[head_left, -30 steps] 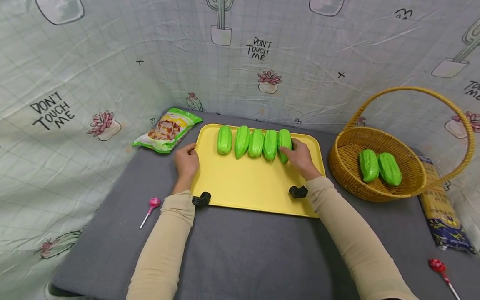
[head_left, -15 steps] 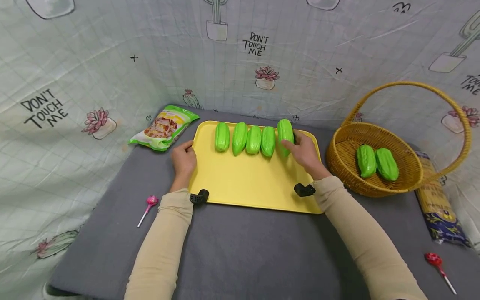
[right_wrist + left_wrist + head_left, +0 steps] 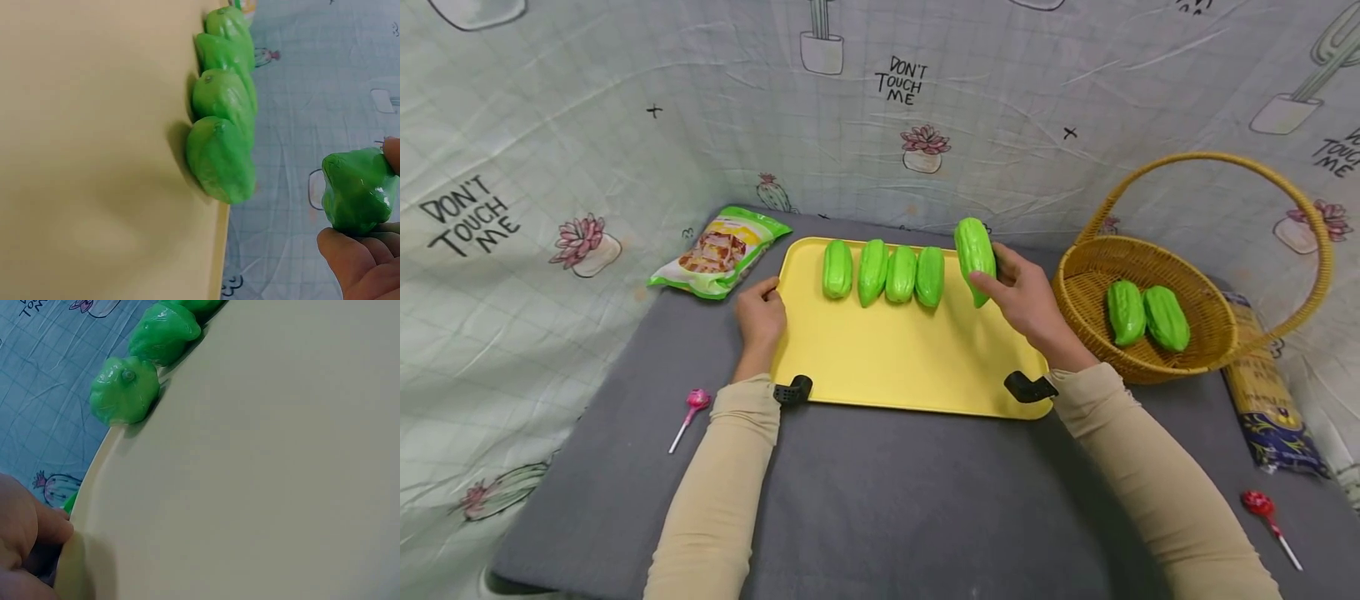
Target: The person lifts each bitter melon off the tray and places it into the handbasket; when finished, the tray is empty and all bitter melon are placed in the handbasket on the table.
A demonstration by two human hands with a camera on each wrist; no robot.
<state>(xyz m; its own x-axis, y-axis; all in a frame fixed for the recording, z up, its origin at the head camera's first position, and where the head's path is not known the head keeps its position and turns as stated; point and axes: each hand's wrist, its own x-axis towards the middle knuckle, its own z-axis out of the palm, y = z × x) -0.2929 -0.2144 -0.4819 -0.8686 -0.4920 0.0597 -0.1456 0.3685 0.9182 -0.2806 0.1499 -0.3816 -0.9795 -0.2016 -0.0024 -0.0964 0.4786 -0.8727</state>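
My right hand (image 3: 1026, 300) holds a glossy green ridged gourd (image 3: 973, 250), thumb on one side and fingers on the other, raised over the right back part of the yellow tray (image 3: 880, 358). In the right wrist view the same gourd (image 3: 356, 187) shows end-on between thumb and fingers. At the tray's left edge, my left hand (image 3: 762, 318) pinches the rim; the left wrist view shows its fingers (image 3: 53, 525) right at that rim. Several similar gourds (image 3: 901, 275) lie side by side in a row along the tray's back.
Right of the tray stands a wicker basket (image 3: 1075, 333) with a tall handle and two green gourds (image 3: 1167, 318) inside. A yellow-and-blue packet (image 3: 1273, 400) lies behind it. A snack bag (image 3: 718, 250) is at back left. Lollipops lie left (image 3: 697, 400) and right (image 3: 1258, 502).
My right hand has lifted the rightmost gourd from the row up off the tray and drawn it slightly right. The left hand stays at the tray's rim. The head view has shifted slightly.
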